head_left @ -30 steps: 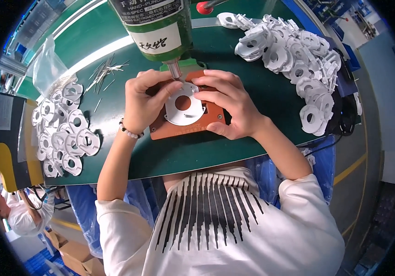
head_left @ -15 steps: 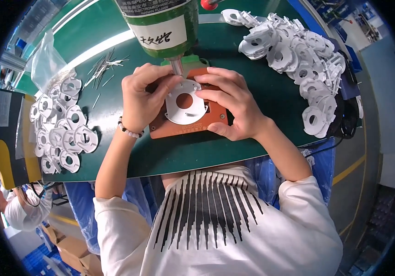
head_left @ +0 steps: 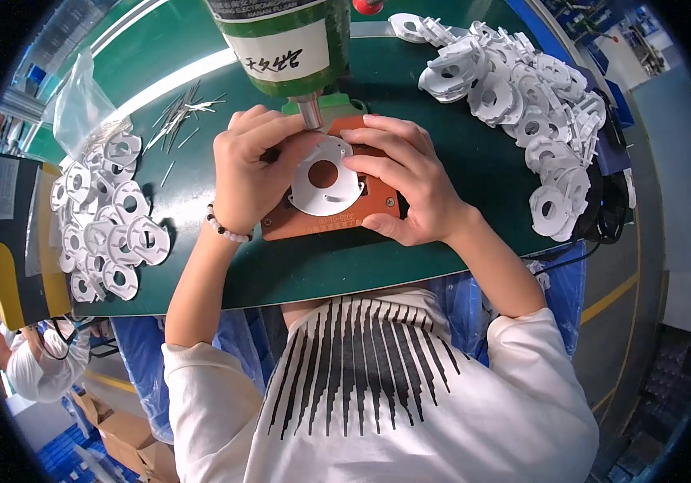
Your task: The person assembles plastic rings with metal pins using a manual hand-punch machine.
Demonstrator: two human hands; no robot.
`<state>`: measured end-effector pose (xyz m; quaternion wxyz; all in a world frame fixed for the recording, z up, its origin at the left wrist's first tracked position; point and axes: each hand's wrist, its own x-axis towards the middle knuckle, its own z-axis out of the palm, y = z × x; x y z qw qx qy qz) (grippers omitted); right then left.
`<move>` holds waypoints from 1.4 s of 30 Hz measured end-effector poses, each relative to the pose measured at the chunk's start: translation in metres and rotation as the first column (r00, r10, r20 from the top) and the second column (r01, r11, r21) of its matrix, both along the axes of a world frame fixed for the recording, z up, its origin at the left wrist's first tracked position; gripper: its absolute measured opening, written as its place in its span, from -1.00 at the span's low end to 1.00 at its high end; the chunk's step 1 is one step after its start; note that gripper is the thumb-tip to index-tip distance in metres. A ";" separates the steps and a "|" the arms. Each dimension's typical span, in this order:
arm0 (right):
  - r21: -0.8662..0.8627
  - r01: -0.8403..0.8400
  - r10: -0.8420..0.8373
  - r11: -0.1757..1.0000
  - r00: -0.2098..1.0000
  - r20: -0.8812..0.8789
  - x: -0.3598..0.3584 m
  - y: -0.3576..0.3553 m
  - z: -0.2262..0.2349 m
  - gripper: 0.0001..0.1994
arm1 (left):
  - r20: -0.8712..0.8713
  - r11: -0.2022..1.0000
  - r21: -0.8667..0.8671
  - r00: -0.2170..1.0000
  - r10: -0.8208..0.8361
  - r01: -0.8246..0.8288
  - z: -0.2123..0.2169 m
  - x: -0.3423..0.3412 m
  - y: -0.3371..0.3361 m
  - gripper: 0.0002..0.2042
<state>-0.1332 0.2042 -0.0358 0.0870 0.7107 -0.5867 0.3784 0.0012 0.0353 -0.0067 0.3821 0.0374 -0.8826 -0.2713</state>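
A white plastic disc (head_left: 311, 198) with a large round hole lies on an orange fixture block (head_left: 301, 231). My left hand (head_left: 255, 165) is closed, its thumb and index finger together over the disc's upper left edge, just below the metal tip (head_left: 310, 111) of a green machine head (head_left: 285, 60). Whatever those fingertips pinch is hidden. My right hand (head_left: 410, 181) has its fingers apart, resting on the disc's right edge and the block. Its thumb lies near the block's lower right side.
White plastic parts are heaped at the right (head_left: 522, 97) and left (head_left: 108, 221) of the green table (head_left: 394, 88). Thin metal pins (head_left: 176, 117) lie scattered at the far left, near a clear plastic bag (head_left: 80, 101). A yellow and black machine (head_left: 28, 241) stands at the left edge.
My left thumb and index finger have shifted slightly to the right and now cover more of the disc's upper left edge. My right hand stays nearly still.
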 end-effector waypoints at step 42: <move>-0.613 -0.590 0.419 0.525 -0.447 0.790 -0.135 -0.097 0.050 -0.60 | -0.057 0.674 0.727 0.990 -0.130 0.130 -0.023 0.005 -0.002 -0.74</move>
